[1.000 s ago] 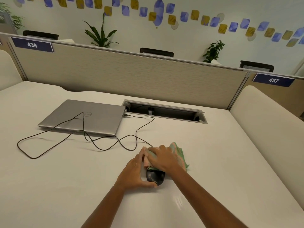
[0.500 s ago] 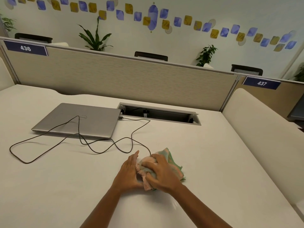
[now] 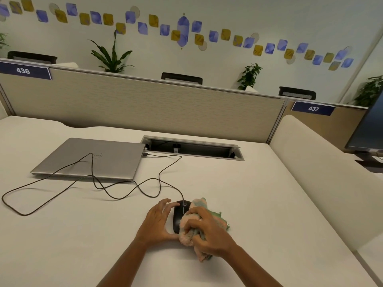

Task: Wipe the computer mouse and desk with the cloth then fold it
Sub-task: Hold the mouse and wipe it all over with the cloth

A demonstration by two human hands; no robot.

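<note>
A black wired computer mouse (image 3: 178, 214) lies on the white desk (image 3: 238, 193), near the front middle. My left hand (image 3: 155, 222) cups its left side, with fingers at the front and thumb at the rear. My right hand (image 3: 207, 233) is closed on a bunched pink and green cloth (image 3: 191, 223) and presses it against the mouse's right side and rear. The cloth covers that part of the mouse, while its front and left top show.
The mouse's black cable (image 3: 99, 183) loops over the desk and across a closed silver laptop (image 3: 93, 157) at the left. A cable recess (image 3: 192, 148) sits behind, then a beige partition (image 3: 145, 108). A dark monitor (image 3: 366, 129) stands at the far right.
The cloth has slid back and to the right, from covering the whole mouse to baring its front and left. My left hand stays beside the mouse.
</note>
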